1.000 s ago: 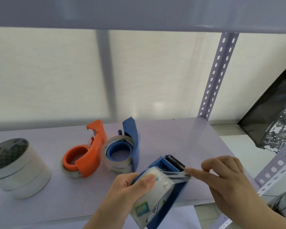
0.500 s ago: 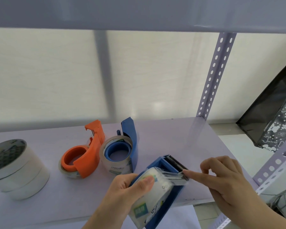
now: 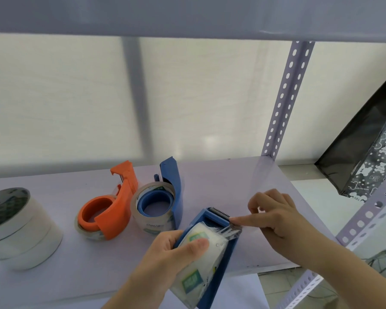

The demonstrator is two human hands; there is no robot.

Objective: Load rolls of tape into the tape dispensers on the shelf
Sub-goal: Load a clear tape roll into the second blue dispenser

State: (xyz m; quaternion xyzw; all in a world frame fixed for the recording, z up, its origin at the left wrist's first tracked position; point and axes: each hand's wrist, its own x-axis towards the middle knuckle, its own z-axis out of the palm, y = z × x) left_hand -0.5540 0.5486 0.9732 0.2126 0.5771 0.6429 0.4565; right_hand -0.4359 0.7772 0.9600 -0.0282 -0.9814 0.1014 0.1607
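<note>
A storage or stockroom corner is suggested. Pale lilac metal shelving (image 3: 210,181) is seen, built on perforated slotted-angle posts (image 3: 283,94) of the kind used for stock racks. Packing supplies are laid out on the shelf: a stack of wide tape rolls (image 3: 16,228), an orange tape dispenser (image 3: 112,210) and a blue tape dispenser (image 3: 165,197). A translucent white panel (image 3: 198,97) is set behind, and a black patterned bag (image 3: 370,148) is leaned beside the rack.
</note>
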